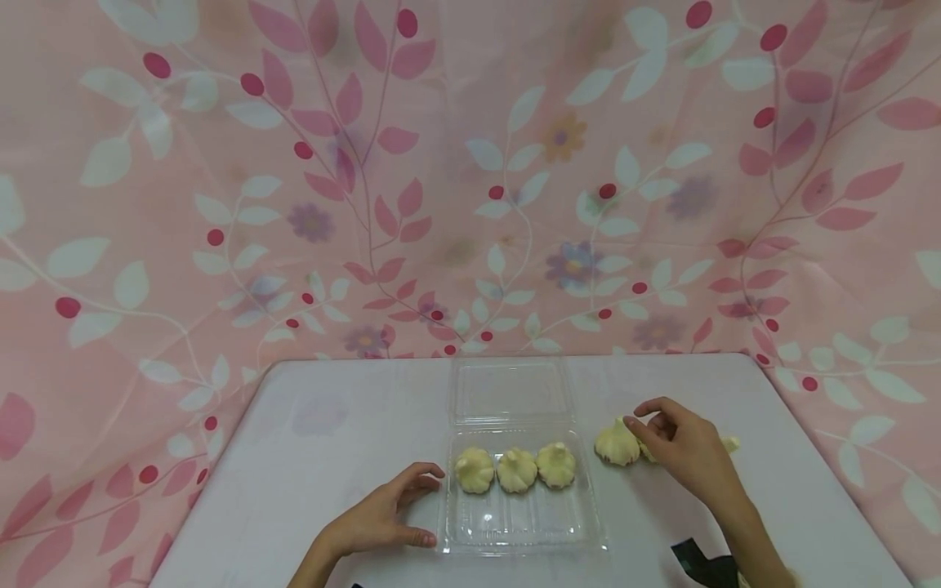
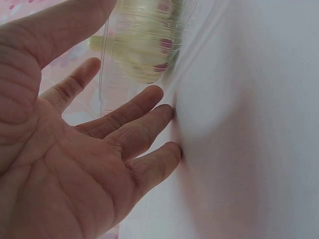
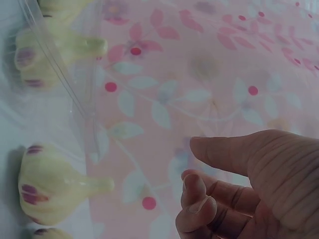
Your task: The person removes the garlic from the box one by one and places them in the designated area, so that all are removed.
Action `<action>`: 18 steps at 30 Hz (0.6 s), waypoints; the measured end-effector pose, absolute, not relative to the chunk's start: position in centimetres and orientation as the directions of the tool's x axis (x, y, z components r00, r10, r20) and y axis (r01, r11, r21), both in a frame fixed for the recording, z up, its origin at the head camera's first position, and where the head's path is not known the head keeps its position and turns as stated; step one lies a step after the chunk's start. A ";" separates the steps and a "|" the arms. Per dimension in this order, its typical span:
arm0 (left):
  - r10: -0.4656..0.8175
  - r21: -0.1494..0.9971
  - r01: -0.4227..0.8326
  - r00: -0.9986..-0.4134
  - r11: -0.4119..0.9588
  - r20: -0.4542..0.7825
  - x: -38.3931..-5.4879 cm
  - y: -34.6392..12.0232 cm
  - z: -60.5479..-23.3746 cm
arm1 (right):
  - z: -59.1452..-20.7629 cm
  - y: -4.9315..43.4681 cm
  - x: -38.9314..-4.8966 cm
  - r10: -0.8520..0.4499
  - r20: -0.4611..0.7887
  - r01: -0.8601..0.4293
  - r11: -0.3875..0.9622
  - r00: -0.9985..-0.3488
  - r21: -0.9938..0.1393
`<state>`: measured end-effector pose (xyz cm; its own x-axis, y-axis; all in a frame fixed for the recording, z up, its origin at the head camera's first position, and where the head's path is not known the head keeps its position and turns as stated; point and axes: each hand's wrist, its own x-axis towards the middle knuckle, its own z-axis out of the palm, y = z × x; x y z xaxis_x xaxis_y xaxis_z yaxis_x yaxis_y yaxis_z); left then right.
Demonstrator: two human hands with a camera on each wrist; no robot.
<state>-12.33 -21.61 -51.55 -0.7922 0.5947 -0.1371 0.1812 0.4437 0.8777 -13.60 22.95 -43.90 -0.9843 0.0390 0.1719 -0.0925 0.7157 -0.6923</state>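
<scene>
A clear plastic clamshell box (image 1: 524,527) lies with its lid (image 1: 510,390) folded back. Inside its tray, a row of three garlic bulbs is seen: left (image 1: 474,471), middle (image 1: 517,471) and right (image 1: 556,466). My left hand (image 1: 385,510) is at the box's left side, fingers spread and nothing in them; in the left wrist view its fingertips (image 2: 172,149) meet the white tabletop. Over the garlic right of the box hovers my right hand (image 1: 687,453), loosely curled and holding nothing. One garlic bulb (image 1: 617,445) shows beside it; others are partly hidden behind the hand.
The white table (image 1: 353,425) ends at a pink cloth backdrop (image 1: 470,204) with leaves and flowers. A dark strap (image 1: 702,563) lies by the right wrist. Another garlic stem (image 1: 731,443) sticks out right of the right hand.
</scene>
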 end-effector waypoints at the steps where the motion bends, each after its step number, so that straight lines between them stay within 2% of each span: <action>1: 0.595 0.878 0.180 -0.792 0.443 -0.138 -12.3 -21.6 -51.6 | -43.9 22.8 -13.6 0.035 0.173 -0.096 0.714 -0.984 -0.693; 18: 0.598 0.888 0.161 -0.788 0.431 -0.147 -12.3 -21.7 -51.5 | -44.8 20.3 -13.9 -0.032 0.145 -0.125 0.701 -0.989 -0.702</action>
